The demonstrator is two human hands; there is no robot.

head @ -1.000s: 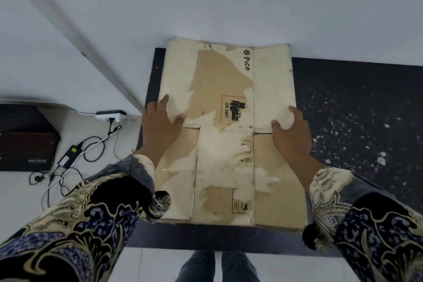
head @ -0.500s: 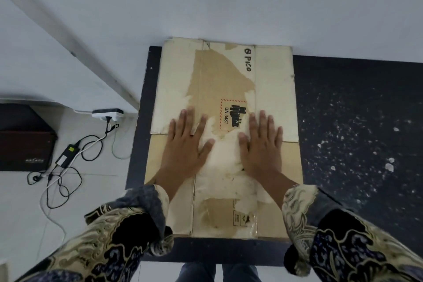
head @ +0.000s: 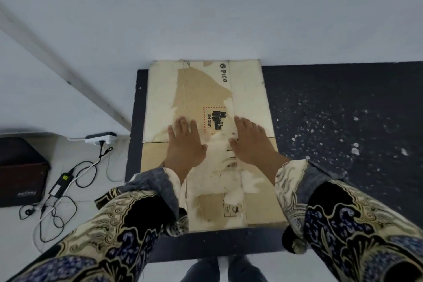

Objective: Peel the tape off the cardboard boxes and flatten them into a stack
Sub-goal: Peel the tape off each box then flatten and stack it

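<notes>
A flattened cardboard box (head: 201,89) lies on the left part of a black table (head: 343,103), its far edge against the white wall. Its brown surface is torn pale in patches and carries a "Pico" mark and a red-bordered UN 3481 label (head: 214,123). My left hand (head: 185,146) presses flat on the cardboard left of the label, fingers straight. My right hand (head: 253,142) presses flat to the label's right, fingers straight. Patterned sleeves cover both forearms and hide the box's near corners.
White scraps (head: 354,146) speckle the table's right part. On the white floor at left lie a power strip (head: 101,138), a black adapter with tangled cables (head: 61,181) and a dark box (head: 21,171). My legs show below the table's near edge.
Both hands moved from the box's side edges to its middle and spread flat. Since half a second ago they slid slightly apart, and the view shifted a little.
</notes>
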